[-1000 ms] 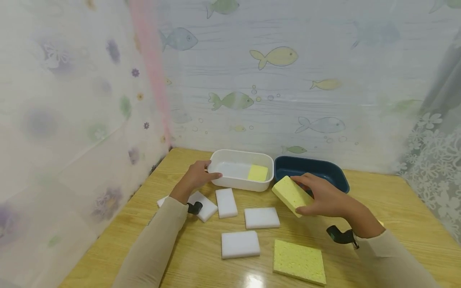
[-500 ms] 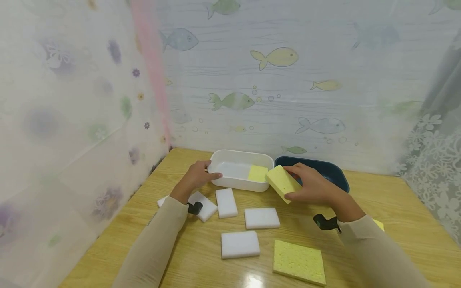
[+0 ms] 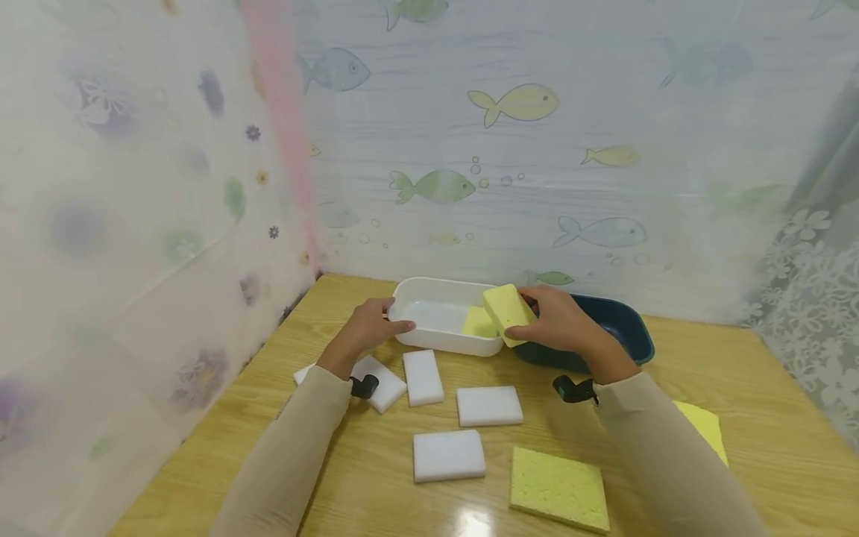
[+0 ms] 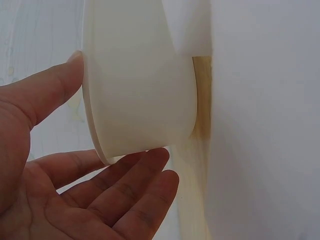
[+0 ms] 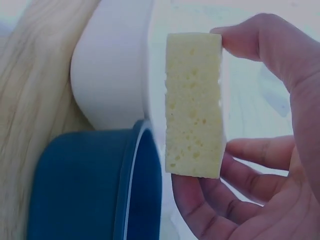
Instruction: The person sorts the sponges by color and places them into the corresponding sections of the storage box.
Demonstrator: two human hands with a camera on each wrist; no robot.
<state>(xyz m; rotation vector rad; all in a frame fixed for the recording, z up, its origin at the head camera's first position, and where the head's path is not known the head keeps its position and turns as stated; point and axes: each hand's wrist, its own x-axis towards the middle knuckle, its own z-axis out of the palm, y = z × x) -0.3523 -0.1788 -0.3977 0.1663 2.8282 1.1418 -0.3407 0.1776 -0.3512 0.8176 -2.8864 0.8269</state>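
My left hand [image 3: 367, 324] holds the left end of a white plastic tub [image 3: 439, 341]. In the left wrist view its thumb lies on the rim and its fingers touch the end wall. Inside the tub, toward the right, is a yellow sponge [image 3: 475, 322]. My right hand [image 3: 560, 322] grips a second yellow sponge [image 5: 194, 105] by its edges, thumb on one side and fingers on the other. That sponge is tilted in the air over the white tub's right end, beside the dark blue tub [image 3: 620, 328], which the hand partly covers.
Several white foam blocks [image 3: 490, 406] lie on the wooden table [image 3: 376, 485] in front of the white tub. A large yellow sponge [image 3: 558, 490] lies at the front, and another yellow piece [image 3: 708, 429] is partly behind the right sleeve. A fish-patterned curtain [image 3: 429, 134] hangs behind.
My right hand has carried the yellow sponge up and to the left, from in front of the blue tub to the white tub's right end. The left hand stays put.
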